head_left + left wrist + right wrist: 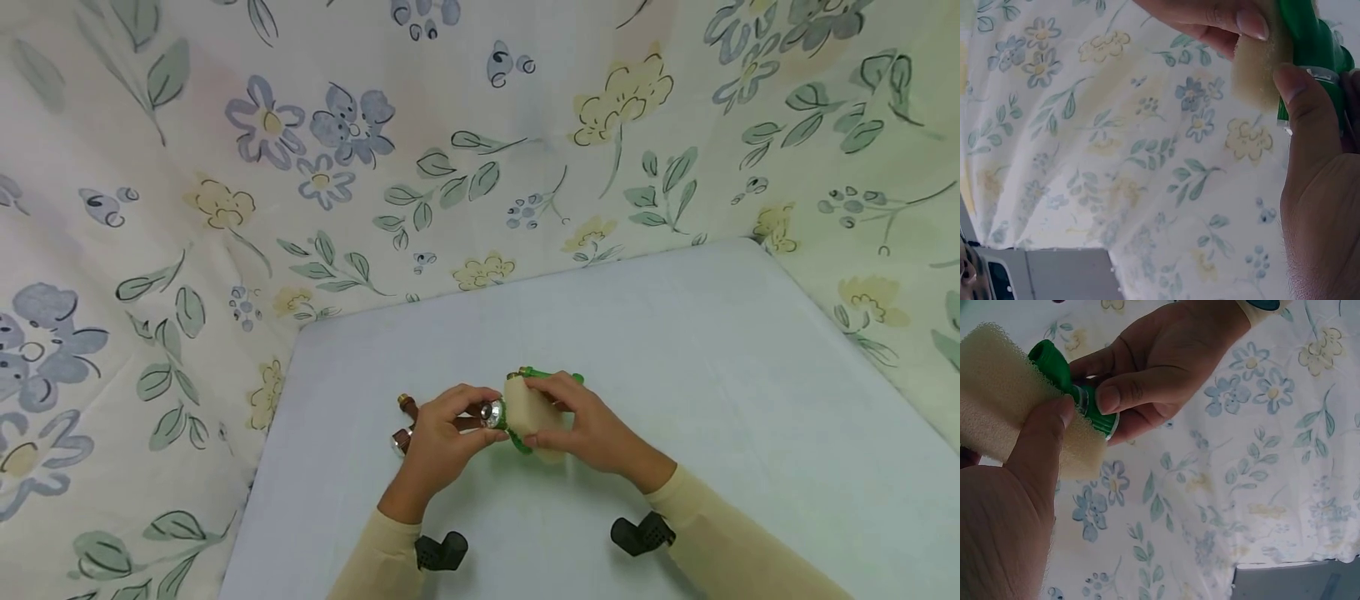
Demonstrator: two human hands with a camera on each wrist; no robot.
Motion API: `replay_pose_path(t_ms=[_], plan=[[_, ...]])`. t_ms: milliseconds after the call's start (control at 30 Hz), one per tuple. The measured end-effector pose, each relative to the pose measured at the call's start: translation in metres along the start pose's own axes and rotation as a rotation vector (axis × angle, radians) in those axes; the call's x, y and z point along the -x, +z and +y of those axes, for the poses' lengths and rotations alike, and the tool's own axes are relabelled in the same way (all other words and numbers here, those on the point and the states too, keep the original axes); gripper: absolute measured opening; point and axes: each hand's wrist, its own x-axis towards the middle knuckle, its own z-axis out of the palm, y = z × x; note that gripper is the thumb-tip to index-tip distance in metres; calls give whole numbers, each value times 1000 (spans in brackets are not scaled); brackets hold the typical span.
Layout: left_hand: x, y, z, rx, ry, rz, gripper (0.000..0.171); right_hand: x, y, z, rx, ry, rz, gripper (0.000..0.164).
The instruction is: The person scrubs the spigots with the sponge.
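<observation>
In the head view my left hand (438, 433) grips a green object with a round, faceted silver end (492, 413). Its green body (1050, 362) and a pale ring show in the right wrist view; I cannot tell its kind. My right hand (592, 425) holds a thick beige sponge block (528, 417) between thumb and fingers, against the green object. The sponge hides part of that object. A green bar-like part (551, 374) with gold-coloured bits shows beyond the sponge. Partly behind my left hand lies a brown object (408, 408) with a gold tip and a silver end.
A white-covered table (675, 350) spreads under both hands. Floral cloth (420, 167) hangs along its back and sides. Black wrist devices (442, 552) sit at both sleeves.
</observation>
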Motion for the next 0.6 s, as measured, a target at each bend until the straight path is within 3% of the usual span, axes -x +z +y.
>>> replay_pose_path(t_ms=[300, 433, 533, 600], plan=[[4, 1, -23, 27, -13, -46, 41, -1, -9, -22, -34, 27, 29, 67], [3, 0, -7, 35, -10, -39, 40, -2, -6, -1, 0, 25, 35, 67], [2, -1, -6, 43, -22, -37, 41, -2, -5, 17, 38, 36, 63, 68], [4, 0, -15, 52, -25, -42, 42, -3, -6, 18, 44, 55, 81, 68]])
